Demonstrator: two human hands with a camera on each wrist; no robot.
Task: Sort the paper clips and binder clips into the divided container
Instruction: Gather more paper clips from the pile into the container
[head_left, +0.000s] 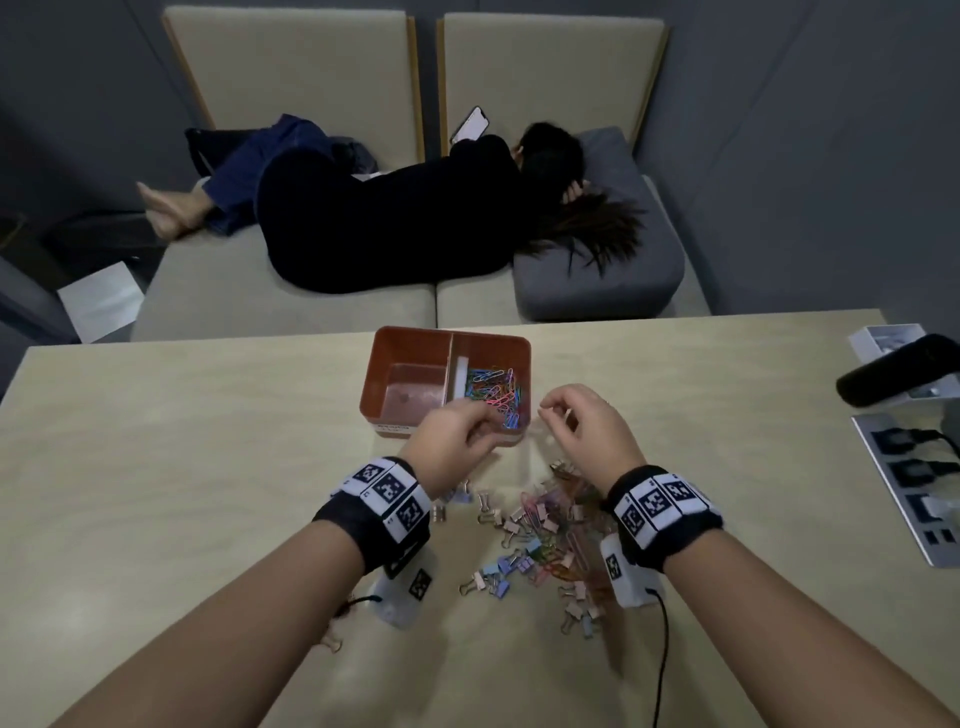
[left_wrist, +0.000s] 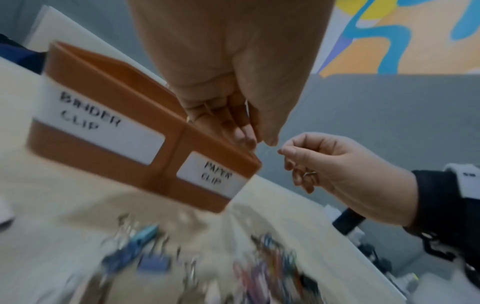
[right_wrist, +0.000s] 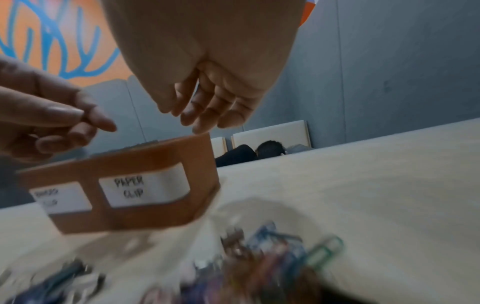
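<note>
Left hand (head_left: 457, 436) pinched over container (head_left: 415, 422); right hand (head_left: 582, 431) loosely curled.

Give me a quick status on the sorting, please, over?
Both hands hover at container, fingers curled; contents unclear. Paper clips in right compartment, left nearly empty. Mixed pile still on table. Nothing blocking.

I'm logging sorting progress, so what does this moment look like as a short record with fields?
container: orange divided container on the table, labelled BINDER CLIP and PAPER CLIP
right compartment: coloured paper clips
left compartment: no clips that I can make out
unsorted pile: mixed clips on the table, nearer than the container
left hand: fingers curled, over the container's near edge; contents unclear
right hand: fingers curled beside the container; a small metal piece shows among them in the left wrist view
</note>
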